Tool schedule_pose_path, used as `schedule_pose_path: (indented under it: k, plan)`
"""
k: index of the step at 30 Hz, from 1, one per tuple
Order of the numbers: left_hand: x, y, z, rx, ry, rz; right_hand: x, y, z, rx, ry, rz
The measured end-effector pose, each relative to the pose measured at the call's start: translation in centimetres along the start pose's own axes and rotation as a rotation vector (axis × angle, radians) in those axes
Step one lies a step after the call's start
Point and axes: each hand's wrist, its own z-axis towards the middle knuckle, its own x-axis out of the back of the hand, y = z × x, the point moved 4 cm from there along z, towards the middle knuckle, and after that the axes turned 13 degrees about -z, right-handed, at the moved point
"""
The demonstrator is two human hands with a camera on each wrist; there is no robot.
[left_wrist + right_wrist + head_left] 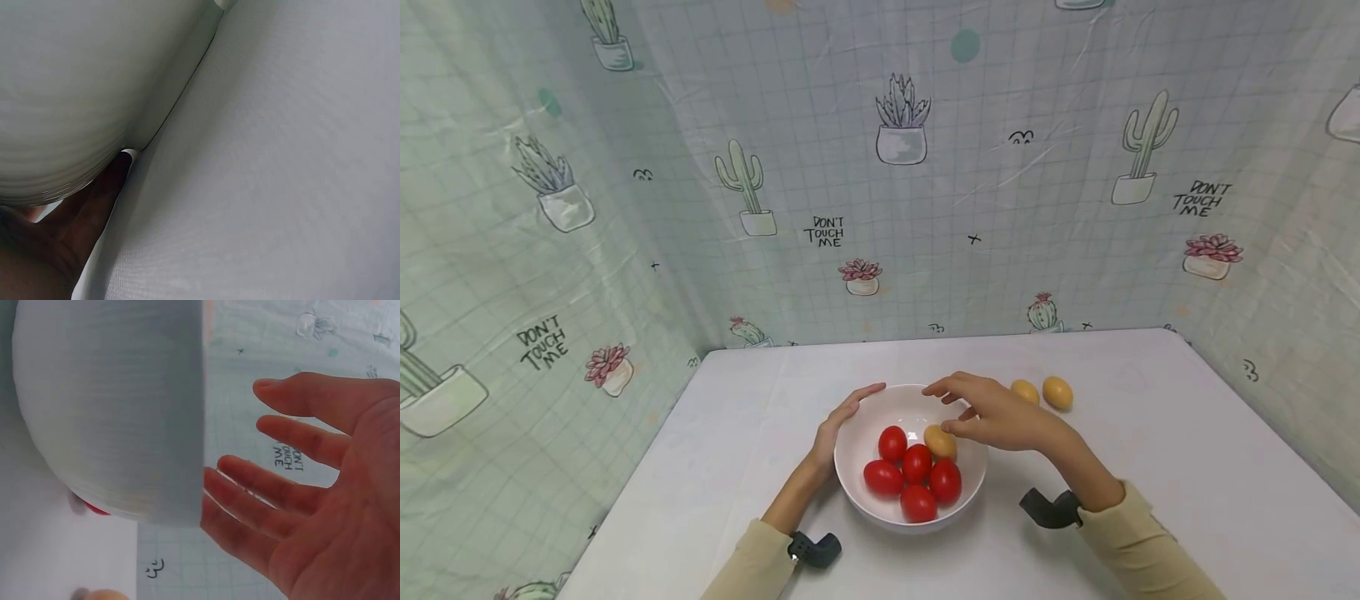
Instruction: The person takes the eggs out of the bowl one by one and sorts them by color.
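A white bowl sits mid-table, holding several red, egg-shaped items that look like tomatoes and one yellow egg-shaped item. Against the bowl's left outer side rests my left hand, its fingers reaching along the wall towards the far rim; the left wrist view shows these fingers touching the bowl from outside. My right hand hovers over the right rim, near the yellow item. In the right wrist view its fingers are spread and loosely bent, and the palm holds nothing.
Two yellow egg-shaped items, one nearer and one farther right, lie on the white table behind my right hand. A bit of red shows past the bowl in the right wrist view. Cactus-print cloth surrounds the table.
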Motion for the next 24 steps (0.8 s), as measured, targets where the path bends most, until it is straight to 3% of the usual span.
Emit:
schedule_pose_path:
  k: [10,18,24]
  plan:
    - [0.2,0.1,0.0,0.001,-0.007,-0.008,-1.3,-0.8,0.5,-0.038,-0.056,-0.041]
    - [0.3,0.0,0.0,0.003,-0.013,-0.005,-1.1,-1.0,1.3,-0.06,-0.104,-0.077]
    - [0.3,-0.2,0.1,0.013,-0.009,-0.007,-1.2,-1.2,3.0,-0.051,-0.24,-0.075]
